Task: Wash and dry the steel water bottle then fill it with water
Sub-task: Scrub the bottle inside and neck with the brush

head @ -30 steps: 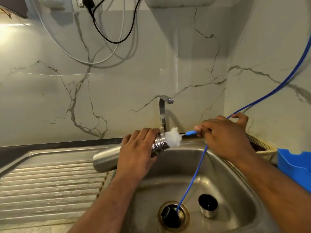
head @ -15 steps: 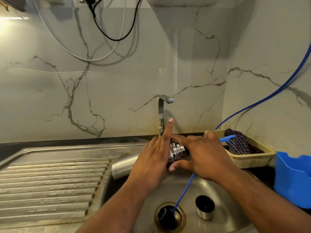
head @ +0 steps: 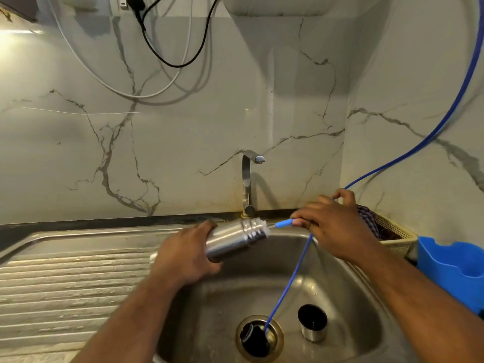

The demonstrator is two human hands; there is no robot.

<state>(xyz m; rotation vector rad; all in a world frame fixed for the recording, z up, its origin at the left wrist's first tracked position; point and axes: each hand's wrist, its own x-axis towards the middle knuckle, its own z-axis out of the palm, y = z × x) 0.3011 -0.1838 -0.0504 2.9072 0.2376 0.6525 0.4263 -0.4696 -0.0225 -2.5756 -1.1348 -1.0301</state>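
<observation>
Steel water bottle (head: 233, 241), uncapped, lies almost level in the air above the back left part of the sink basin (head: 340, 284), just below and in front of the tap (head: 246, 184). Its long axis runs from left to right, with the threaded mouth to the right and tipped slightly upward. The mouth faces my right hand (head: 332, 229).

My left hand (head: 186, 258) grips the bottle's body from the near side, fingers and thumb curled round it. The hand hides the base.

My right hand is just beside the mouth, to its right. It pinches the thin blue handle of a bottle brush (head: 284, 223) between thumb and fingertips, while the other fingers are curled above and behind. The handle lines up with the bottle's axis. Only a tuft of white bristles shows at the rim, so I judge most of the brush head is inside.

This looks like the scrubbing stage of washing. The next stroke turns on keeping handle and bottle in one line and sliding the right hand along it.

A blue hose (head: 288, 284) passes under my right hand down into the drain (head: 259, 336). A small steel cap (head: 313, 323) stands beside the drain. No water shows at the tap.
</observation>
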